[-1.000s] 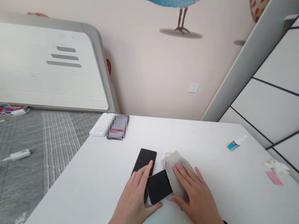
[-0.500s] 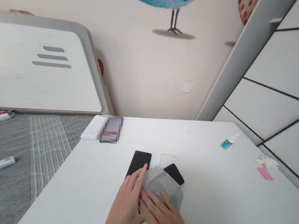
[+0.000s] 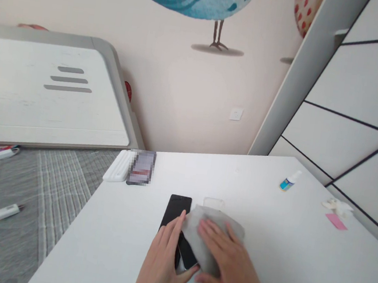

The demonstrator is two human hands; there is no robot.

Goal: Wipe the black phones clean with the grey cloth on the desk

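My left hand (image 3: 164,255) steadies a black phone (image 3: 188,254) near the table's front, its thumb at the phone's lower end and its fingers along the left side. A thin grey cloth (image 3: 196,218) covers most of that phone. My right hand (image 3: 226,256), slightly blurred, presses the cloth onto the phone with its fingers laid over it. Beyond my left fingers lies a second dark phone or flat black case (image 3: 176,209), partly hidden by the hand. A clear phone case (image 3: 214,203) shows just behind the cloth.
On the white table (image 3: 111,237) a white tray-like object (image 3: 117,165) and a blurred-out phone-shaped item (image 3: 141,168) lie far left. A small spray bottle (image 3: 289,181), crumpled white tissue (image 3: 337,207) and pink slip (image 3: 336,221) lie right. A bed (image 3: 49,179) adjoins the left.
My right hand has slid the cloth forward and to the right over the phone. The phone's near end is now uncovered, its far corner covered. My left hand stays nearly in place.
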